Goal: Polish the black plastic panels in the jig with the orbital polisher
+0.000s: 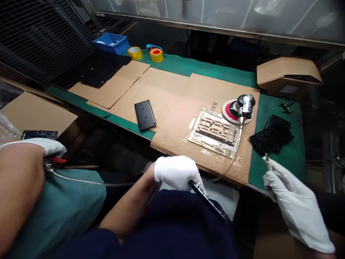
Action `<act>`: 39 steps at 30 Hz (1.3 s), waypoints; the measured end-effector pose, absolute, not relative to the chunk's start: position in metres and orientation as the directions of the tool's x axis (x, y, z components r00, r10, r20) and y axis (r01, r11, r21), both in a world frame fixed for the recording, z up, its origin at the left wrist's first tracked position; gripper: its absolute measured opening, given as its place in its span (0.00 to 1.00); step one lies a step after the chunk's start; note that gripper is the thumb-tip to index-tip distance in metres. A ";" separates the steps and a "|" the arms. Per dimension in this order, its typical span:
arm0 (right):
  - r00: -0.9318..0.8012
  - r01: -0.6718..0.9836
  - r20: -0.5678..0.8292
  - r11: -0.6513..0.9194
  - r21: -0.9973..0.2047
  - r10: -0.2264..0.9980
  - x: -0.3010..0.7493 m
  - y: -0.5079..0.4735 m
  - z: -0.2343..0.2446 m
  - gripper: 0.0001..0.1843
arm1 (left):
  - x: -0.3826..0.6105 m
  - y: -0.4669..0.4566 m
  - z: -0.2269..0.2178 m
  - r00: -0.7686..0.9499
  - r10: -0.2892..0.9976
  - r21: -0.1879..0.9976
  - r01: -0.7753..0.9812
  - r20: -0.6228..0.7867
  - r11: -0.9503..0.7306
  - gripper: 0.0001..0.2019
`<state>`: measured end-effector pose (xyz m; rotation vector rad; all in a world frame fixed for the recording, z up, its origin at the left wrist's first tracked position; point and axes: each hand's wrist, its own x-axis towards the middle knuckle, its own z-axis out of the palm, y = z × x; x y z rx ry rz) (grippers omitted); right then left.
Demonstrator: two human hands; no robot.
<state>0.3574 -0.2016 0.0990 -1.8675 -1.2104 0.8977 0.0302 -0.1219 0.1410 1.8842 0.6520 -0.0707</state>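
My left hand (176, 171), in a white glove, is closed on one end of a black panel (211, 205). The panel slants down in front of my body, its metallic-looking edge facing up. In my right hand (293, 201), also gloved, a slim tool with a pale handle (268, 164) is pinched between the fingers, its small dark tip pointing away from me. Just beyond that tip lie several black parts (273, 136), stacked loosely on the green table top. A cardboard-covered stretch of the bench (172, 93) lies ahead of my left hand.
An air sander (244, 108) rests by a taped-down fixture (218, 129). One black panel (145, 115) lies mid-bench. Tape rolls (134, 53), a blue bin (111, 43) and a carton (289, 77) stand farther back. At left, a co-worker's gloved hand (52, 146) holds a red-tipped hose tool.
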 end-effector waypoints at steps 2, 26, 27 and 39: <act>0.174 0.358 -0.254 -0.302 -0.884 0.951 0.337 -0.210 0.114 0.31 | 0.040 -0.110 0.158 0.853 0.405 0.739 0.500 -0.329 -0.452 0.19; -0.066 -0.092 -0.470 -0.474 -0.875 0.880 0.257 -0.186 0.093 0.23 | 0.059 -0.190 0.118 0.477 0.792 0.900 0.386 -0.381 0.201 0.29; -0.128 -0.101 -0.463 -0.476 -0.874 0.877 0.258 -0.187 0.095 0.23 | 0.059 -0.191 0.114 0.454 0.782 0.899 0.306 -0.427 0.314 0.28; -0.018 0.261 -0.126 -0.117 -0.958 0.992 0.275 -0.240 0.117 0.21 | 0.044 -0.233 0.129 0.423 0.631 0.390 -0.527 -0.651 0.755 0.10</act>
